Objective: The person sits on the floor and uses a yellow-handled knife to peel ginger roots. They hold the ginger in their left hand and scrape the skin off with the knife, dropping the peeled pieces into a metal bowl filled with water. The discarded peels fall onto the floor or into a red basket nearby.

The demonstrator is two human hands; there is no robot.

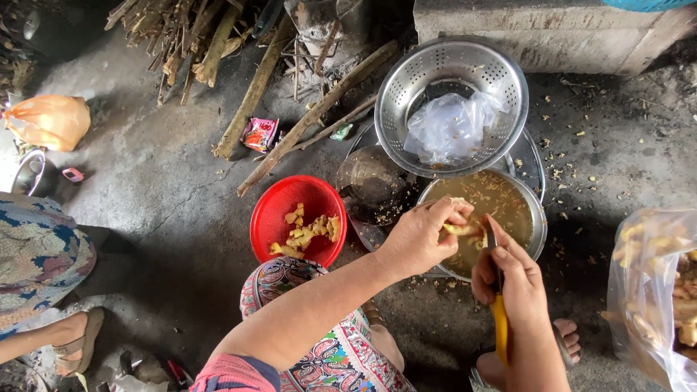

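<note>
While the left hand (pixel 421 236) pinches a ginger piece (pixel 462 229) (lying crosswise), the right hand (pixel 512 279) grips a knife (pixel 499 319).

Grey concrete floor (pixel 174 189), firewood pile (pixel 189 36), daylight

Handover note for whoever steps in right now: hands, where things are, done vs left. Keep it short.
Left hand: pinching a small yellowish root piece over the metal bowl of murky water.
Right hand: gripping a yellow-handled knife, blade up against the piece.
Red bowl at left holds a small pile of cut pieces.
Clear bag at right holds more yellowish roots.
Colander behind the bowl holds only a crumpled plastic bag.
Done: a few pieces in the red bowl.
Left: the piece in hand, and the bag looks well stocked.
</note>
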